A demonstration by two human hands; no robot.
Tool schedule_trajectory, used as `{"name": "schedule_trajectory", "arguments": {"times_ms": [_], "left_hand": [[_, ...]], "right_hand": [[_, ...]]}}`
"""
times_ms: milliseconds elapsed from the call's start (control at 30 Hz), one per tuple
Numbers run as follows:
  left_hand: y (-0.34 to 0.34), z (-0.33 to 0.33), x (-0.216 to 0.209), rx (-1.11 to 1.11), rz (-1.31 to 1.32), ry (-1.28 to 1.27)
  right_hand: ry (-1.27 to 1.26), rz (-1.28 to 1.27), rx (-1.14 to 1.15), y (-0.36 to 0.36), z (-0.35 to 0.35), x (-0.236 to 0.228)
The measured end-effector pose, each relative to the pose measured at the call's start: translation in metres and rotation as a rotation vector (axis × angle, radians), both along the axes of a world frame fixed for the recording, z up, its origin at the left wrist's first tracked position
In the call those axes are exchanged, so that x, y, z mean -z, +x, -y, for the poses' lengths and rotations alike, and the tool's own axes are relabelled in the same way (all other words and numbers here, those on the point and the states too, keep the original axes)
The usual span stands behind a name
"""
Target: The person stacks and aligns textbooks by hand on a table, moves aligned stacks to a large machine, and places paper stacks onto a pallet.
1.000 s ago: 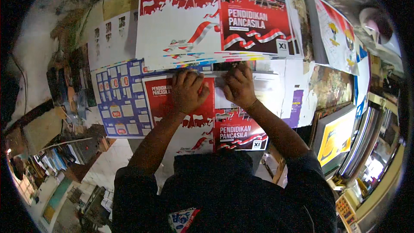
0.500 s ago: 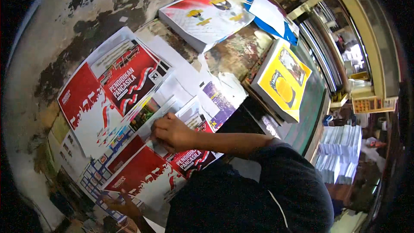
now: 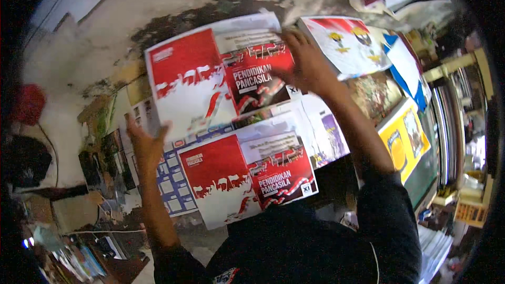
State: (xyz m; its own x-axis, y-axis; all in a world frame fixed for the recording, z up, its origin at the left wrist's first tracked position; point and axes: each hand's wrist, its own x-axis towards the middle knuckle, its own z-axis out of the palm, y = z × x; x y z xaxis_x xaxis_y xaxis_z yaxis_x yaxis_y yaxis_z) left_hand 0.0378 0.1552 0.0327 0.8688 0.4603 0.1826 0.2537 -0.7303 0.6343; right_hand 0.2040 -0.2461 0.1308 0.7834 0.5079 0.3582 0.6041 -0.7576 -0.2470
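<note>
A printed cover sheet (image 3: 189, 92), red and white on the left and red and black on the right, tops the far pile on the worktable. My right hand (image 3: 310, 66) reaches over the right part of this sheet, thumb and fingers apart, slightly blurred. Beside the sheet's lower left edge is my left hand (image 3: 144, 139), its fingers spread and nothing between them. Whether that hand touches the paper I cannot tell. Nearer my body lies a second cover sheet (image 3: 215, 171) of the same design, with neither hand on it.
A blue-and-white printed sheet (image 3: 179, 184) lies partly under the near covers. At the back right sits a thick red-and-white stack (image 3: 347, 47), with a blue sheet with white paper (image 3: 405, 68) beyond it. Further right are a yellow-covered stack (image 3: 405, 137) and white paper piles (image 3: 434, 250).
My right hand has left the near sheet and moved out to the far sheet. My left hand has moved from the near sheet's corner to beside the far one. The view has turned.
</note>
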Motion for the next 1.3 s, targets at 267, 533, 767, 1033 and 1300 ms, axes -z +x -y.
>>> {"name": "schedule_trajectory", "arguments": {"times_ms": [267, 533, 767, 1033, 1300], "left_hand": [[0.016, 0.048, 0.019, 0.223, -0.504, 0.307], [0.06, 0.014, 0.037, 0.45, -0.503, 0.159], [0.059, 0.008, 0.046, 0.352, -0.419, 0.137], [0.014, 0.022, 0.052, 0.153, -0.269, -0.05], [-0.025, 0.114, 0.111, 0.553, 0.015, 0.245]], "right_hand": [[-0.537, -0.403, 0.338, -0.011, 0.069, 0.126], [-0.305, -0.449, 0.257, 0.04, 0.071, 0.144], [-0.292, -0.477, 0.221, 0.042, 0.055, 0.151], [-0.184, -0.378, 0.244, 0.0, 0.041, 0.137], [0.004, -0.415, -0.241, -0.107, -0.049, 0.183]]}}
